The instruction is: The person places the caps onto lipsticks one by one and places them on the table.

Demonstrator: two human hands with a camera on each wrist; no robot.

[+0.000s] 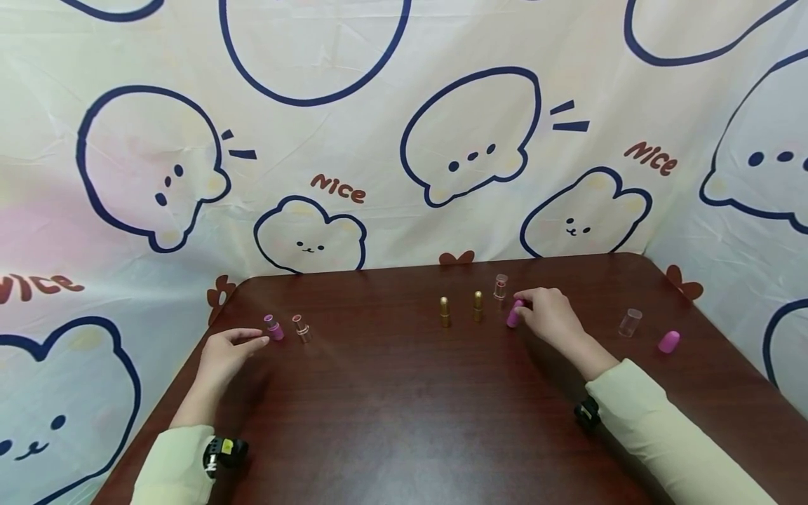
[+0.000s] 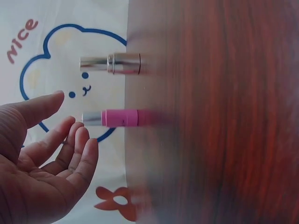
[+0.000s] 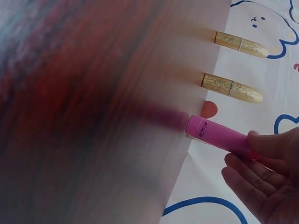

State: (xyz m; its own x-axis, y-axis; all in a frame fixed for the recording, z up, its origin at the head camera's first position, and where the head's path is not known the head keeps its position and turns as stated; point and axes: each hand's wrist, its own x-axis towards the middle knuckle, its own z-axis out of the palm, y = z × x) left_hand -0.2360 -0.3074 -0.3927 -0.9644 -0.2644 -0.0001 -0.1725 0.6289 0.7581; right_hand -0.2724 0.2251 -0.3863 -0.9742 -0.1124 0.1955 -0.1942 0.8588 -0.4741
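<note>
My right hand (image 1: 555, 319) pinches a capped pink lipstick (image 3: 217, 135) by its upper end, thumb on one side and fingertips on the other. The lipstick stands upright at the table's far right part, its lettered base toward the tabletop. At the left, my left hand (image 2: 51, 163) has loosely bent fingers with nothing between them. Its fingertips lie right beside the silver top of an uncapped lipstick with a pink base (image 2: 122, 118). Just right of that one stands an uncapped rose-gold lipstick (image 1: 301, 328).
Two gold lipsticks (image 1: 445, 312) stand left of my right hand, and a clear-capped lipstick (image 1: 501, 286) is behind it. Farther right on the brown table (image 1: 391, 421) are a clear cap (image 1: 630, 322) and a pink cap (image 1: 669, 341). A printed cloth (image 1: 379, 231) hangs behind.
</note>
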